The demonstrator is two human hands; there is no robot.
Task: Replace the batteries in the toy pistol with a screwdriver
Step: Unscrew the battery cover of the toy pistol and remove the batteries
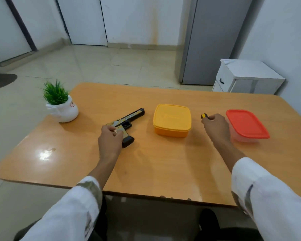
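So the toy pistol is lying flat on its side on the orange wooden table, left of the middle, with the barrel pointing away and off to the right. It's black with a yellowish camo pattern, and the black magazine base sticks out toward the near edge.

The left hand is right on the grip with the fingers curled in tight around it, so it's clenched onto the pistol while the pistol sits on the tabletop.

The right hand is further over on the right side, also curled up. It's grasping the screwdriver, but only the yellow-and-black butt of the handle pokes out past the thumb side. The shaft and tip are hidden by the hand, so I can't tell where they point.

Between the 2 hands there's a yellow plastic box with its lid on. Just beside the right hand, on its far right, sits a clear container with a red lid, also closed.

Over at the far left corner of the table is a small fake plant in a white pot. Both arms are in white sleeves. Behind the table there's a tiled floor, a grey fridge and a little white cabinet next to it.
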